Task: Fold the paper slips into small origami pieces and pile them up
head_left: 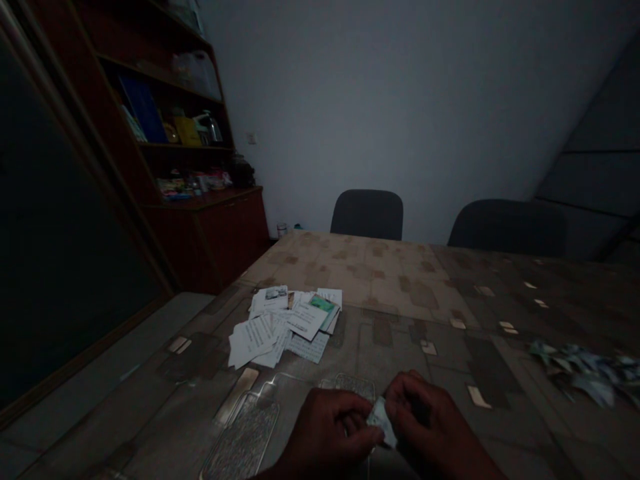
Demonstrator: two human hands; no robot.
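Observation:
A small, pale piece of folded paper (pixel 383 421) is pinched between my two hands above the near part of the table. My left hand (pixel 337 427) grips its left edge with thumb and fingers. On the other side, my right hand (pixel 423 413) has its fingers curled round the paper's right edge. Beyond my left hand lies a loose pile of printed paper pieces (pixel 260 337), mostly white, one with a green picture. Off to the right is a heap of folded paper pieces (pixel 585 373), pale and greenish; their exact shape is blurred.
A patterned cover lies over the table (pixel 360 267). Two dark chairs, one at the middle (pixel 367 213) and one at the right (pixel 507 227), stand at its far side. A wooden cabinet (pixel 220 233) with filled shelves is at the back left. The room is dim.

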